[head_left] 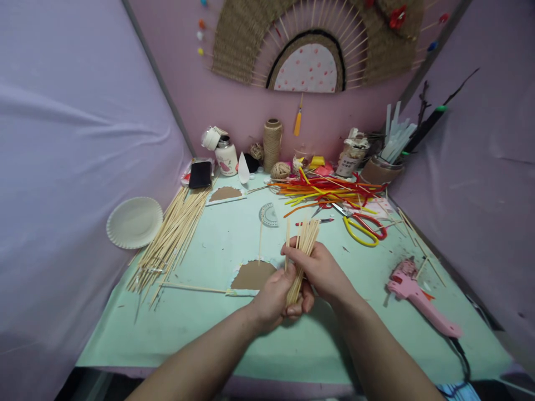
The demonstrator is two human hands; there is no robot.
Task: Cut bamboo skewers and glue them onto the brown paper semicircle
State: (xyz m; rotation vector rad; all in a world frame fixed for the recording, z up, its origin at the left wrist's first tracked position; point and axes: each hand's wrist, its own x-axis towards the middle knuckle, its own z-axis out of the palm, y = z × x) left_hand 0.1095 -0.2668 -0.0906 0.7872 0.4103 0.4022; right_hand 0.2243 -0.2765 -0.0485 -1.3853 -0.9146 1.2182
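A bundle of thin wooden sticks [307, 236] stands nearly upright between my two hands, over the front middle of the table. My left hand [273, 298] is closed round its lower part. Higher up, my right hand [320, 267] is closed on the sticks, and one or two stand a little apart from the bunch at its fingertips. Just left of my hands lies a brown cardboard half-circle [251, 275] with a pale scalloped edge, partly covered by my left hand. One stick [192, 287] points left from its corner, another stick [261, 239] points away from its top.
Many loose sticks [175, 234] lie at left beside a white plate [134, 223]. A pink glue gun [424, 301] with a cord rests at right. Scissors [363, 228], a protractor [268, 215] and coloured pipe cleaners [326, 189] lie farther back. A twine spool [272, 145] stands by the wall.
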